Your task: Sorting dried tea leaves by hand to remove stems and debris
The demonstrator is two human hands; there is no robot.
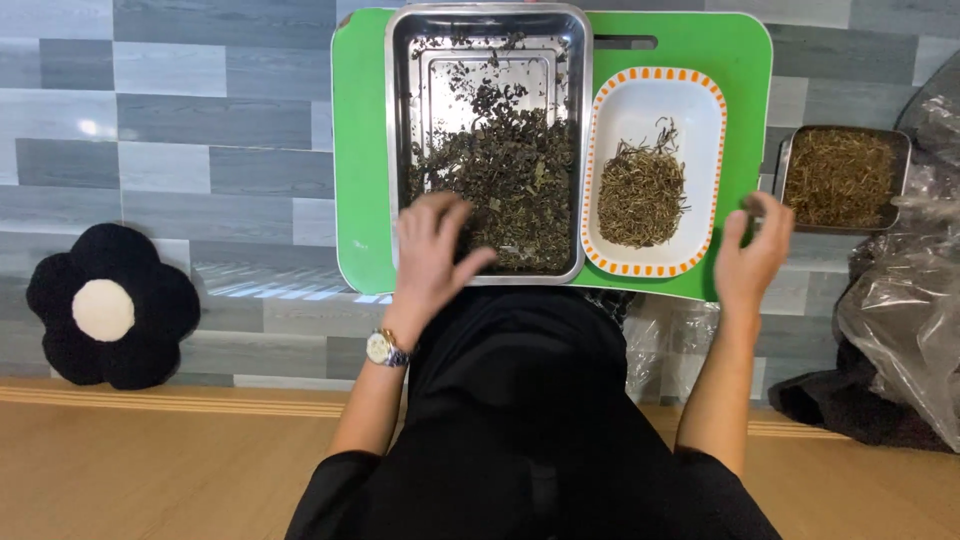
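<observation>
A steel tray (400,110) holding dark dried leaves (510,170) sits on a green lap table (358,150). My left hand (432,252), a watch on its wrist, rests on the near left part of the tray with fingers spread over the leaves. Beside the tray stands a white dish with an orange dotted rim (650,95) carrying a pile of thin dried stems (642,195). My right hand (752,250) hovers at the table's right edge, fingers curled and pinched near something small; what it holds is unclear.
A smaller steel tray (900,145) of yellowish dried stems lies on the grey plank floor at the right. Crumpled clear plastic bags (905,310) lie further right. A black flower-shaped cushion (105,305) lies at the left.
</observation>
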